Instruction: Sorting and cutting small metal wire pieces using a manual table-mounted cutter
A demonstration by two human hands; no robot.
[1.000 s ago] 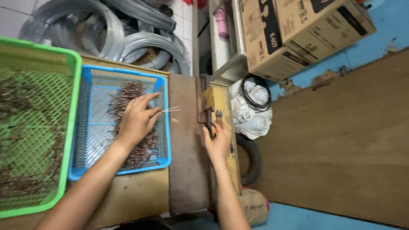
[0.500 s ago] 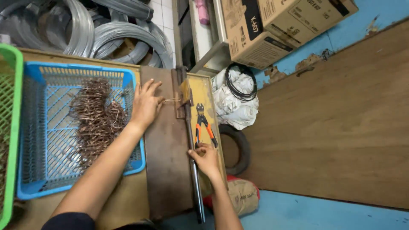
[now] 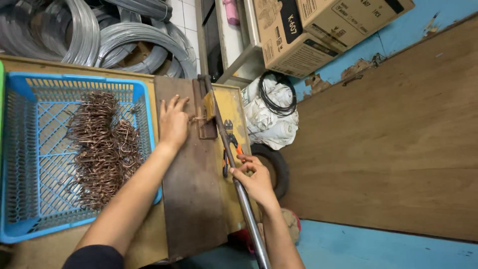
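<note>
Two hands busy | left hand (image 3: 173, 122) flat on table (image 3: 191, 199), fingers released, holding wire (image 3: 198, 118) at jig (image 3: 206, 115) | right hand (image 3: 255, 180) grasps lever (image 3: 239, 187), long axis running away from person | basket (image 3: 30, 149) left.

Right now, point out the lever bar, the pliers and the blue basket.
lever bar (image 3: 247, 209), head view, on the grey shaft below the right hand.
pliers (image 3: 228, 125), head view, on the dark jaw head.
blue basket (image 3: 79, 83), head view, on the far rim.
</note>
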